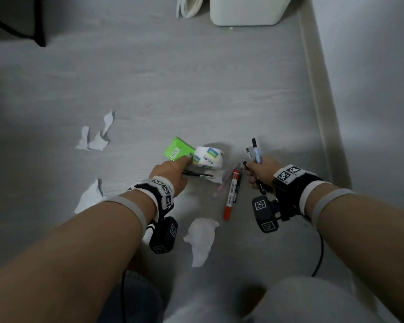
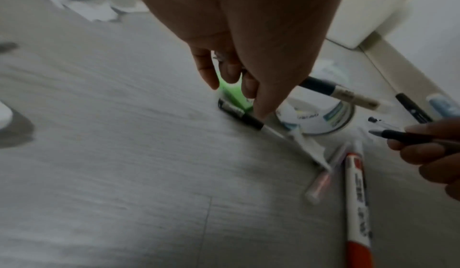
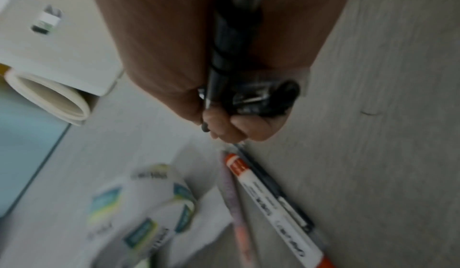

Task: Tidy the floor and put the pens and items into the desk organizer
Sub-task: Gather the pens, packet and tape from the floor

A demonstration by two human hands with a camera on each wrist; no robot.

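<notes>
My left hand [image 1: 184, 169] reaches down beside a green box [image 1: 176, 149] and a white tape roll [image 1: 208, 158]. In the left wrist view its fingers [image 2: 259, 107] point down and one tip touches a black pen [image 2: 239, 114] lying on the floor. A dark-capped white pen [image 2: 341, 93] shows past that hand; what bears it I cannot tell. My right hand [image 1: 259, 170] grips several pens [image 1: 256, 152] in a fist [image 3: 224, 126]. A red marker [image 1: 230, 197], a dark pen [image 1: 238, 187] and a pinkish pen [image 1: 222, 185] lie together between my hands.
Torn paper scraps lie at the left [image 1: 96, 136], by my left wrist [image 1: 89, 197] and near my knees [image 1: 201, 238]. A white bin [image 1: 245, 10] and rolled paper [image 1: 189, 5] stand at the back. The skirting board [image 1: 320, 101] runs along the right.
</notes>
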